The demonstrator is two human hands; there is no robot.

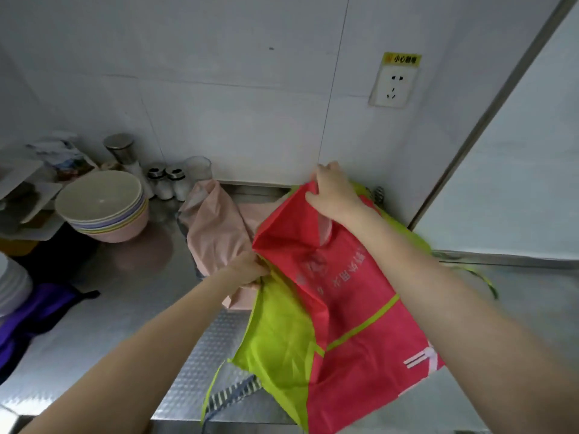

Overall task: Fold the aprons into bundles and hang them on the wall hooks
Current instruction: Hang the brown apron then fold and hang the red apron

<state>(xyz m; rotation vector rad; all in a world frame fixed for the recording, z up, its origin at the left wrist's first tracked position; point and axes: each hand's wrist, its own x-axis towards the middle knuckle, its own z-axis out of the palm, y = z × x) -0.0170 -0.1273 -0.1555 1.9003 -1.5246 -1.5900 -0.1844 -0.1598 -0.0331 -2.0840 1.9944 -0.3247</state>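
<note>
A red apron (354, 311) with lime-green trim and white print is held up over the steel counter (125, 308). My left hand (247, 267) pinches its left corner at the fold. My right hand (332, 191) grips the upper edge near the wall. A pale pink apron (216, 230) lies crumpled on the counter behind the red one. A striped cloth (232, 394) peeks out beneath the red apron's lower edge. A purple apron (34, 311) lies at the left edge. No wall hooks are in view.
A stack of pastel bowls (103, 205) stands at the back left, with small shaker jars (166, 181), a steel canister (120, 148) and a clear cup (199, 167) along the wall. White plates (12, 283) sit far left. A wall socket (393, 86) is above right.
</note>
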